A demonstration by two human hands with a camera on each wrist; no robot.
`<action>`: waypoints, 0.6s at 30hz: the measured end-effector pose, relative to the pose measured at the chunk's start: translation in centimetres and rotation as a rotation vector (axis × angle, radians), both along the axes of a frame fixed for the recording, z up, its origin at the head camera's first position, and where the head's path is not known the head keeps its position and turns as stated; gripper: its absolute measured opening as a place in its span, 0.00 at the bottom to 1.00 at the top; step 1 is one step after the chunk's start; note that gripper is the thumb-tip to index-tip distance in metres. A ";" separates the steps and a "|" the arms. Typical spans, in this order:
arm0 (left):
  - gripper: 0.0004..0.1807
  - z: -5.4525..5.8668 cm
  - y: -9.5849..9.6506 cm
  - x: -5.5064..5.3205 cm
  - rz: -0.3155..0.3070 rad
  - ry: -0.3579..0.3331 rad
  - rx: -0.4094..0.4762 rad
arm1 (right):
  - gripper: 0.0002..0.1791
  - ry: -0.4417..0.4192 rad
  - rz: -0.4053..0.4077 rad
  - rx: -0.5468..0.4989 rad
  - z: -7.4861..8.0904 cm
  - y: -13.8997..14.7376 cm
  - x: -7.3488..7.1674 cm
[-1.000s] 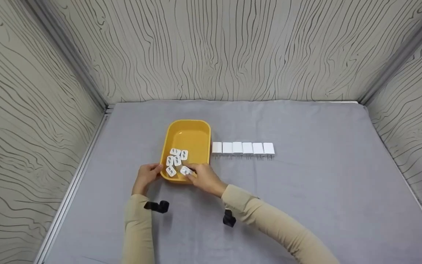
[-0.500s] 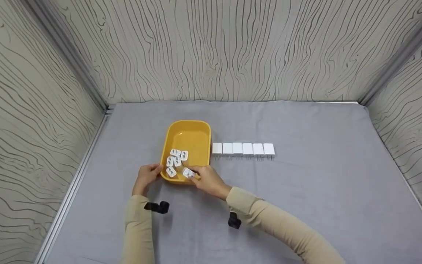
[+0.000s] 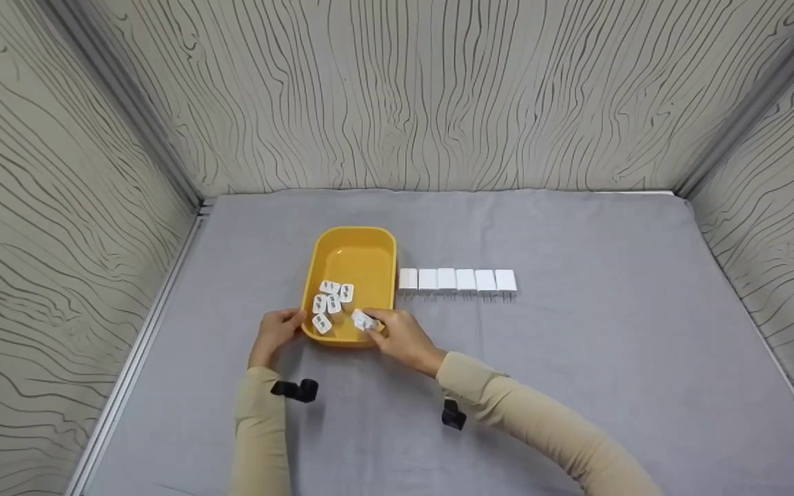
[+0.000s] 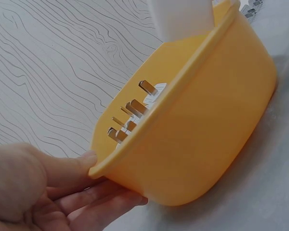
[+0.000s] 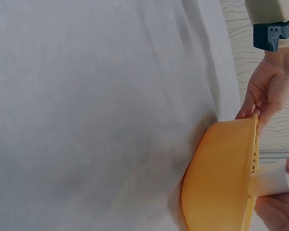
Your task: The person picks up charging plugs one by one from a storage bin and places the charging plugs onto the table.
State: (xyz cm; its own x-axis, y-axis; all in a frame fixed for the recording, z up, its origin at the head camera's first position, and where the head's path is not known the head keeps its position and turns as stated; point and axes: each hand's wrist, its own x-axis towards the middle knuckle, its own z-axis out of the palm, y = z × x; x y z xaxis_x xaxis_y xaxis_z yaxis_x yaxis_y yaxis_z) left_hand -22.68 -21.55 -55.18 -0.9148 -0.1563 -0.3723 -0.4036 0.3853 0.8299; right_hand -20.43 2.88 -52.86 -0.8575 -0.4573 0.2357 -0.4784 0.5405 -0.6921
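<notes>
The left hand is gripping the rim of the yellow tray at its eight o'clock corner, thumb on the inner side and fingers outside underneath. The right hand, well apart from it, is pinching a white plug between thumb and fingers, by the tray's five o'clock edge. Five more plugs are standing inside toward seven o'clock, prongs pointing up. Outside, at three o'clock, a row of six white plugs is lying on the grey cloth, prongs pointing to six. Wood-grain panels are rising at twelve.
</notes>
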 end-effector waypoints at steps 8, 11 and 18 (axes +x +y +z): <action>0.20 -0.2 0.1 0.0 0.014 0.001 0.021 | 0.20 0.061 -0.055 -0.043 -0.1 1.0 -0.5; 0.20 -0.2 0.1 0.0 0.012 0.007 0.019 | 0.20 0.090 -0.076 -0.041 -0.2 1.4 -0.6; 0.20 -0.1 0.1 0.0 0.020 -0.003 0.033 | 0.20 0.096 -0.106 -0.063 -0.5 2.1 -0.8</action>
